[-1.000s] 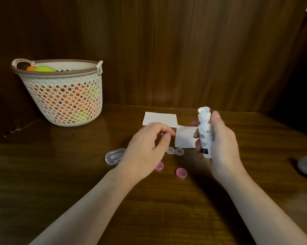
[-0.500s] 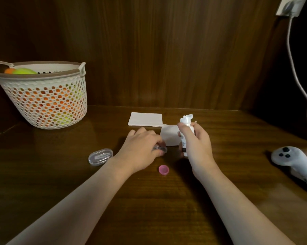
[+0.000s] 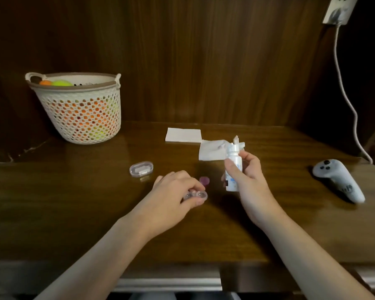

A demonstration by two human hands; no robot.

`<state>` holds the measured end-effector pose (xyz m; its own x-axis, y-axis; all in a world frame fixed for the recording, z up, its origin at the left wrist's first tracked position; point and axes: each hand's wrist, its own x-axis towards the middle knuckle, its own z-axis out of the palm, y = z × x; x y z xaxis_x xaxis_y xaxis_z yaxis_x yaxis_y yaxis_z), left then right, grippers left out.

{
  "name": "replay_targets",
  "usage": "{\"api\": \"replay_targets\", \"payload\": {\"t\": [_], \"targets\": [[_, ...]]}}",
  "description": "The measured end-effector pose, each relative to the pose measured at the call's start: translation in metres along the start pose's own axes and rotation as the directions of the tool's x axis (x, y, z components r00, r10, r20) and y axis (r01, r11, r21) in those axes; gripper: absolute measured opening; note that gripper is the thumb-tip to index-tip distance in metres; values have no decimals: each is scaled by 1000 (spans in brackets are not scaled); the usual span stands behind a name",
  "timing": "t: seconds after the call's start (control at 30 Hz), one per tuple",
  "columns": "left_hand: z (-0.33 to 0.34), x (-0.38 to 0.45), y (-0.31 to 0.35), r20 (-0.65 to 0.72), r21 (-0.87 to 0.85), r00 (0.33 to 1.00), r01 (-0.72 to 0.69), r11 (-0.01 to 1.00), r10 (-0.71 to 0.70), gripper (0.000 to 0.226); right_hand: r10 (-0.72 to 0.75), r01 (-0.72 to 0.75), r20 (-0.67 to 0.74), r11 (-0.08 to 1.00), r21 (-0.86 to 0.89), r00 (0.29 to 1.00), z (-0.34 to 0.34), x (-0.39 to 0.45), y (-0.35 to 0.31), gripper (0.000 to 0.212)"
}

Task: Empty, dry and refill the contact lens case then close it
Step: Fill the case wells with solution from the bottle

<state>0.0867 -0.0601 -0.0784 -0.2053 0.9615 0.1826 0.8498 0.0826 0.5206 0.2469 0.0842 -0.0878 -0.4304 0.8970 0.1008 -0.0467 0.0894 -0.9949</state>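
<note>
The open contact lens case (image 3: 195, 195) is pinched just above the worktop (image 3: 74, 202) in the left hand (image 3: 171, 198), its long axis running left to right, while the solution bottle (image 3: 233, 167), clasped upright in the right hand (image 3: 247, 176), is held just to its right and higher.

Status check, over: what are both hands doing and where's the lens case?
Left hand grips open lens case just above the table. Right hand holds solution bottle upright, cap flipped. One pink cap lies on table; nothing blocking.
</note>
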Motion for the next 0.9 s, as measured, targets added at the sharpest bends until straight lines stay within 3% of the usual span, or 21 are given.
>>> {"api": "replay_targets", "payload": {"t": [0.1, 0.4, 0.6, 0.67, 0.9], "targets": [[5, -20, -1, 24, -61, 1000, 5, 998, -4, 25, -9, 10, 34, 999, -47, 999, -13, -33, 2, 57], [15, -35, -5, -37, -149, 999, 8, 989, -13, 33, -39, 39, 14, 999, 22, 999, -21, -63, -7, 54], [11, -27, -16, -307, -298, 945, 14, 955, -110, 16, -2, 2, 4, 1000, 2, 1000, -20, -63, -8, 55], [8, -22, -20, -358, -325, 922, 26, 945, -149, 20, 10, -10, 5, 1000, 4, 1000, -20, -62, -8, 58], [1, -5, -31, -356, -209, 916, 113, 971, -183, 31, 36, -34, -42, 998, 48, 998, -18, -58, -10, 70]]}}
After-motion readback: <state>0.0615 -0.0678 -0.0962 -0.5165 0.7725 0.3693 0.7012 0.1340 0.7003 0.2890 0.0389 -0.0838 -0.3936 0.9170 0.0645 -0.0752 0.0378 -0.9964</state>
